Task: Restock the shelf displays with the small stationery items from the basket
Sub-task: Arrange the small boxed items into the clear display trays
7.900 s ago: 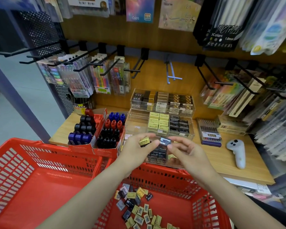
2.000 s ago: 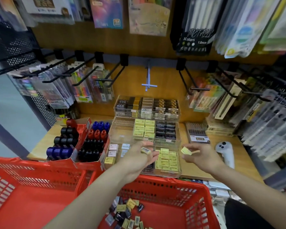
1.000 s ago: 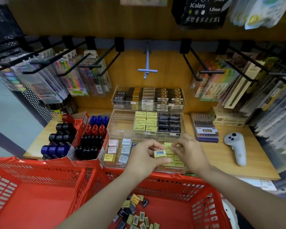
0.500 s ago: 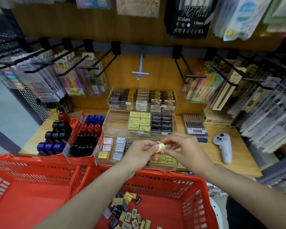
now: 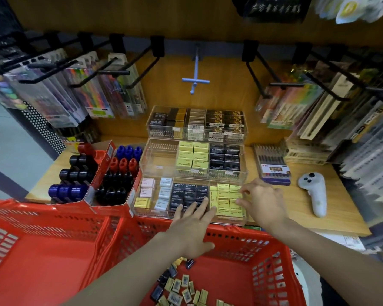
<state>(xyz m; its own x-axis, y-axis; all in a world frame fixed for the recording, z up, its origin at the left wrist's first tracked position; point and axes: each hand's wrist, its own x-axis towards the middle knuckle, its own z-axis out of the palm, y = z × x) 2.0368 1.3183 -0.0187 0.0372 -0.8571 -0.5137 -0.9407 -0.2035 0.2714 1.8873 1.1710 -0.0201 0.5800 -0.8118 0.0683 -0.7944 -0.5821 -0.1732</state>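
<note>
A person stands at a wooden stationery shelf [image 5: 332, 208], arms reaching over a red basket [image 5: 270, 257].

The right hand [image 5: 263, 202] hovers at the right end of the clear front tray [image 5: 228, 219], its fingers curled over the yellow eraser boxes [image 5: 224, 202] packed there. It seems to be nudging one into line, but whether it pinches a box cannot be told from here. The left hand [image 5: 192, 226] is spread flat with straight fingers, holding nothing, its fingertips over the black boxes [image 5: 186, 194] in the tray's middle section.

The likely trouble: the yellow section looks nearly full, so pressing in another box could pop a neighbour up or push it over the low front wall, back into the basket. The flat left hand could also scuff the black rows askew. The tray sits at the very shelf edge, so a hard shove might shift it.

The front tray holds pale pink, white and yellow boxes at its left, then black, then yellow. The middle tray [image 5: 155, 164] behind is empty at its left, with yellow and black boxes to the right. The back tray [image 5: 155, 129] carries dark and gold packs. Two red cartons [image 5: 108, 155] to the left hold capped markers. Many loose small boxes [image 5: 181, 286] remain on the basket floor, so restocking looks far from finished.
</note>
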